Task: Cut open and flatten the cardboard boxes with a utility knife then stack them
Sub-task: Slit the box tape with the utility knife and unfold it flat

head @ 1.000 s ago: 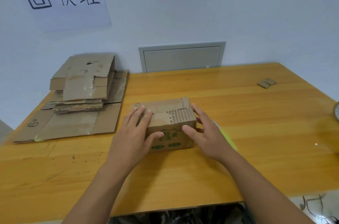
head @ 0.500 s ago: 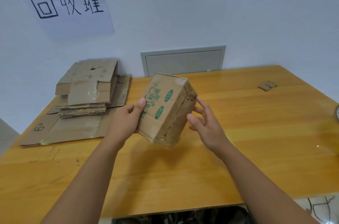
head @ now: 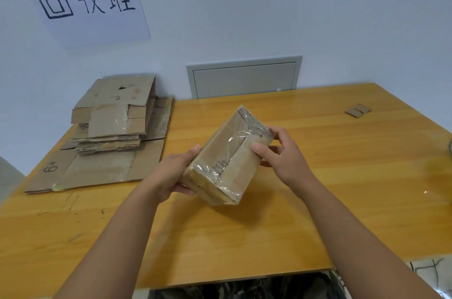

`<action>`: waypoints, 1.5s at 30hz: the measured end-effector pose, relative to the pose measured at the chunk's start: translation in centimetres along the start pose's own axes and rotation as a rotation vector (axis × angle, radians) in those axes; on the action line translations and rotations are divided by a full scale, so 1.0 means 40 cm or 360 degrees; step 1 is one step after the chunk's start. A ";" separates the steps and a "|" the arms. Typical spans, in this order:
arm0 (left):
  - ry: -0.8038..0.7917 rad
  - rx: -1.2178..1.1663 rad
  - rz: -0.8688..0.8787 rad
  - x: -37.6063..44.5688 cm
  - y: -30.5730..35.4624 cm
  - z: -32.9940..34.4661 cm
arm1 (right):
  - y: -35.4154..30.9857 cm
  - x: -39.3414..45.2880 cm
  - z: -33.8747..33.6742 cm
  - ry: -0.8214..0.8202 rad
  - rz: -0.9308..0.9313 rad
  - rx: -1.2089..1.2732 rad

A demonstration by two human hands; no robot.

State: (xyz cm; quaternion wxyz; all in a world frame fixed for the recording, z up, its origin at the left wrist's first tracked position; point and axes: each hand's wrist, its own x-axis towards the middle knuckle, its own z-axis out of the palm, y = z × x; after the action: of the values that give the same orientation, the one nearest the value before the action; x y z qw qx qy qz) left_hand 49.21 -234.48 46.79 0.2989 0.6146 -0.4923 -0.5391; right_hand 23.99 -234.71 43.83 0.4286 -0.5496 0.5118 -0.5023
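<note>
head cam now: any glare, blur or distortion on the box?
Head view: glare streaks on the clear tape across the cardboard box, hiding some print; box edges slightly soft; the table sheen reflects the wall panel; wide-angle bend bows the table edges; soft shadow under the box; both hands sharp enough.

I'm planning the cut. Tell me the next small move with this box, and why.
Probably set the box down on the table, taped seam up. Both the left hand and right hand hold it in the air, tilted, and no knife is in view.
</note>
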 end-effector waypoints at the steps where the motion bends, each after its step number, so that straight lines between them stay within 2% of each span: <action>1: 0.0006 -0.0014 -0.0018 0.006 -0.005 -0.003 | -0.001 0.002 -0.001 0.0006 0.0006 -0.0049; 4: 0.0144 -0.0254 0.0009 0.014 -0.018 -0.003 | 0.005 0.000 0.001 0.0152 -0.0002 -0.0177; 7: 0.0180 -0.0478 0.0251 0.009 -0.035 0.009 | 0.022 -0.006 0.011 0.0332 -0.0003 -0.0366; 10: 0.0135 -0.0259 0.0427 0.000 -0.053 0.043 | 0.030 -0.011 0.025 0.0386 -0.0070 -0.0534; 14: 0.0359 -0.0056 0.0644 -0.011 -0.050 0.077 | 0.021 -0.009 0.033 0.0366 -0.0100 -0.0566; 19: 0.0424 -0.0057 0.0606 -0.010 -0.026 0.078 | 0.017 -0.016 0.022 0.0283 -0.0088 -0.0519; 22: 0.0668 0.0201 0.0623 -0.004 -0.025 0.075 | 0.021 -0.012 -0.011 0.0363 -0.0055 -0.0438; 23: 0.0750 0.0286 0.0654 0.001 -0.027 0.075 | 0.029 -0.010 -0.033 0.0419 -0.0039 -0.0605; 25: 0.0886 0.0472 0.0780 0.004 -0.022 0.080 | 0.049 -0.016 -0.077 0.0415 0.0097 -0.1216; 27: 0.0948 0.0653 0.0843 0.008 -0.012 0.089 | 0.063 -0.032 -0.108 0.0210 0.0377 -0.1755; 30: 0.0880 0.0764 0.0767 0.022 -0.008 0.100 | 0.070 -0.054 -0.113 -0.0026 0.0589 -0.1936; 33: 0.0732 0.0715 0.0588 0.028 -0.004 0.113 | 0.081 -0.051 -0.109 -0.0091 0.0496 -0.1898; 38: 0.0727 0.0523 0.0659 0.041 0.010 0.100 | 0.091 -0.037 -0.130 -0.0200 0.0468 -0.1567; 40: 0.0672 0.0491 0.0590 0.043 0.023 0.089 | 0.079 -0.030 -0.136 -0.0109 0.0321 -0.1364; 42: 0.0550 0.0546 0.0584 0.050 0.032 0.075 | 0.052 -0.027 -0.137 0.0133 0.0123 -0.0994; 45: 0.0333 0.0613 0.0576 0.066 0.046 0.047 | -0.021 -0.022 -0.134 0.0476 0.0039 -0.0020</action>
State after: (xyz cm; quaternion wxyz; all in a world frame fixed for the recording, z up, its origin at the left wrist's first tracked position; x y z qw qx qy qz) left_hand 46.72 -237.24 47.01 0.3172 0.6146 -0.6538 -0.3071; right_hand 18.80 -233.51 45.22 0.3501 -0.4651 0.5798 -0.5700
